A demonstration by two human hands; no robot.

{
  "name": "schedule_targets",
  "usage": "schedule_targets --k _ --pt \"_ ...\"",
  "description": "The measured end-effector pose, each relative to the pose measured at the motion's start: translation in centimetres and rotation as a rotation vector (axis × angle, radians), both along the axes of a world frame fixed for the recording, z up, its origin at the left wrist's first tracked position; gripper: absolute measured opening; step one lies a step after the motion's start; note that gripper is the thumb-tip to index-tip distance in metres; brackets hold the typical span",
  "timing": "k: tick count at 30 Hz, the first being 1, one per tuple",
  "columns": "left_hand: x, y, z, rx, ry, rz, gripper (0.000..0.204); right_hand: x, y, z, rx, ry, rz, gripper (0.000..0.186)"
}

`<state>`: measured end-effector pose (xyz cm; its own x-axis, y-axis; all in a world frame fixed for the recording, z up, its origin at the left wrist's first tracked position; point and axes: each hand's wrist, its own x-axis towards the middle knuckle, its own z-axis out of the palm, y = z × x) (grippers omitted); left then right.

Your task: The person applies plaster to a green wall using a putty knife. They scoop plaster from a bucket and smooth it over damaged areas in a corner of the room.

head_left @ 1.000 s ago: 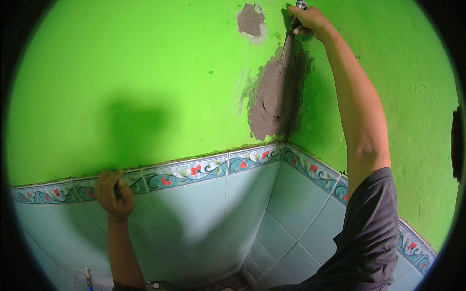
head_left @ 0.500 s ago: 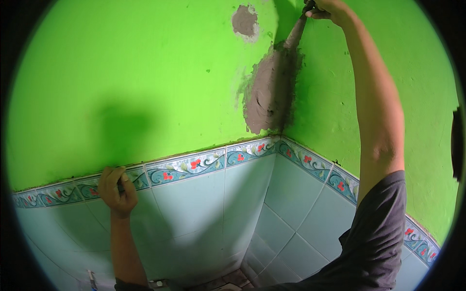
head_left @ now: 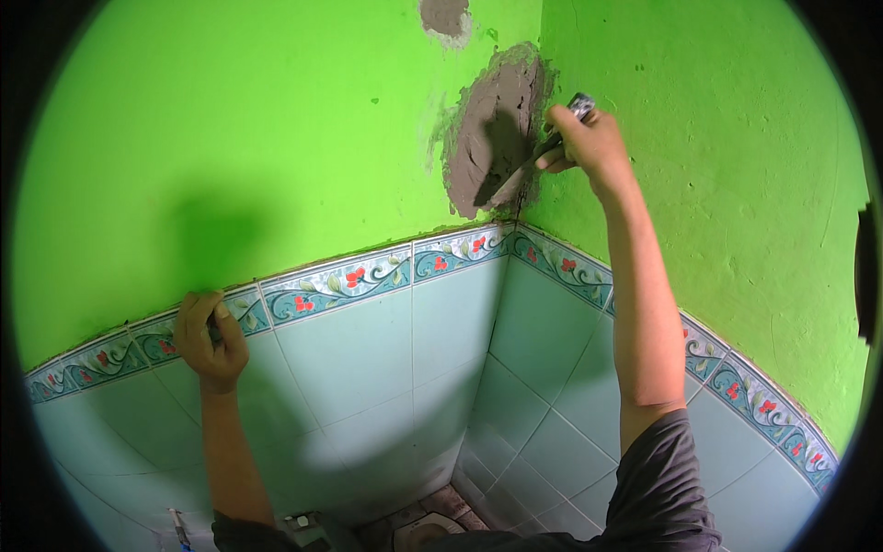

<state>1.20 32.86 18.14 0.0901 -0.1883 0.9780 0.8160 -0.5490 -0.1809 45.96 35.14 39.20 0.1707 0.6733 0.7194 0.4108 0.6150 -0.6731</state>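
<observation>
My right hand (head_left: 585,145) grips a putty knife (head_left: 578,107) by its handle, its blade angled down-left over the lower part of a rough grey-brown filler patch (head_left: 487,110) beside the corner of the green wall (head_left: 313,110). A smaller patch (head_left: 444,18) sits above it. My left hand (head_left: 210,340) is curled at the top edge of the flowered border tiles (head_left: 336,294); whatever is inside its fingers is too shadowed to make out.
Pale teal tiles (head_left: 533,396) cover both walls below the border. At the bottom lie a toilet (head_left: 414,532) and a brown floor (head_left: 451,511), partly hidden. A small fixture with blue on it (head_left: 179,529) is low at the left. A dark edge (head_left: 863,276) shows at far right.
My right hand and the knife have come down from above the large patch to its lower right side. The view has shifted, so walls and patches sit higher in the picture.
</observation>
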Motion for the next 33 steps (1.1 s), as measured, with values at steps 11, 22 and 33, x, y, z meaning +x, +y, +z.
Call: schedule_targets --k 11,22,33 --pt "-0.2 0.1 0.1 0.013 0.011 0.007 0.011 -0.7 4.4 0.9 0.024 0.138 0.103 0.027" --pt "0.0 -0.1 0.6 0.066 0.039 0.034 0.012 -1.4 4.9 1.0 0.193 0.28 0.104 0.025" --pt "0.1 0.2 0.5 0.052 0.044 0.019 0.011 -1.4 5.6 2.7 0.252 0.286 0.039 0.026"
